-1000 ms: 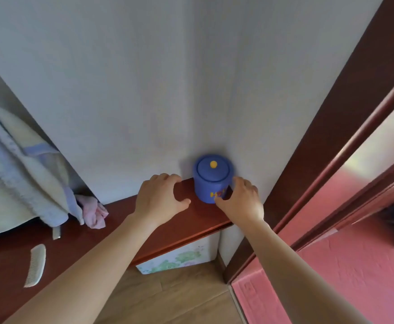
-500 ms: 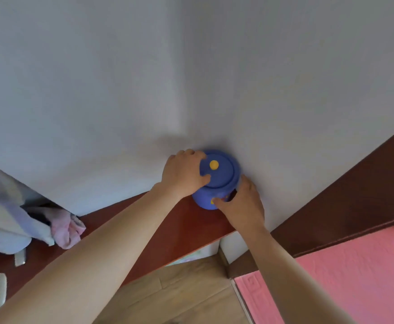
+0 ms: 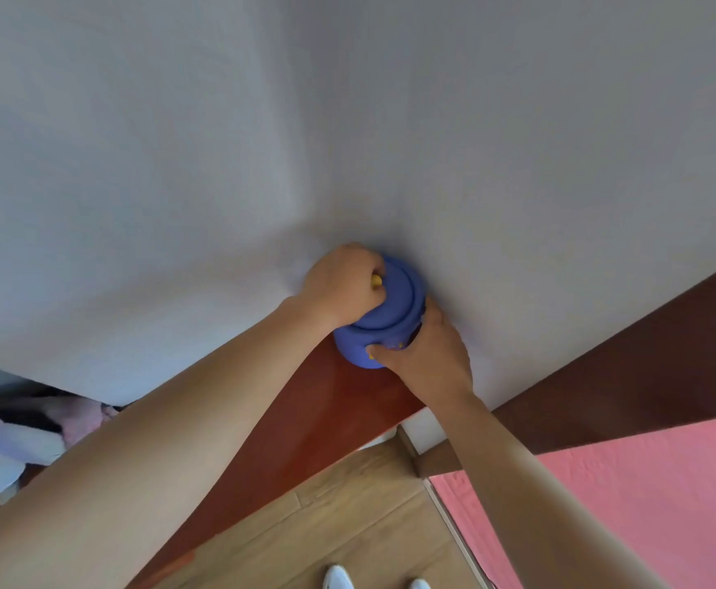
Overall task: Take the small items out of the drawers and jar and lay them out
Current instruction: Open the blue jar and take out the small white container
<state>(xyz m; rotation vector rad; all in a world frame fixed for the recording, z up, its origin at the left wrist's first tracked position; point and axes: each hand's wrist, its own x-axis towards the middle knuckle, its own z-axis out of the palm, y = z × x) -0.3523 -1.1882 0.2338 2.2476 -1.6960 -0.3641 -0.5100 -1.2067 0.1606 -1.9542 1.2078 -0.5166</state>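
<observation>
A small blue jar [image 3: 358, 348] stands on the reddish-brown shelf [image 3: 305, 410], pushed into the wall corner. Its blue lid [image 3: 403, 293] with a yellow knob [image 3: 376, 281] sits on top. My left hand [image 3: 341, 284] lies over the lid, fingers curled round the yellow knob. My right hand [image 3: 426, 354] grips the jar's body from the right side, thumb across its front. What is inside the jar is hidden.
White walls close in behind and to the right of the jar. Crumpled pale blue and pink cloths [image 3: 29, 431] lie at the left end of the shelf. Below are wooden flooring [image 3: 348, 516], a pink mat [image 3: 645, 482] and a dark red door frame [image 3: 645, 354].
My left hand went from the shelf onto the lid and now grips its knob. My right hand closed round the jar's side. The view has tilted and moved closer.
</observation>
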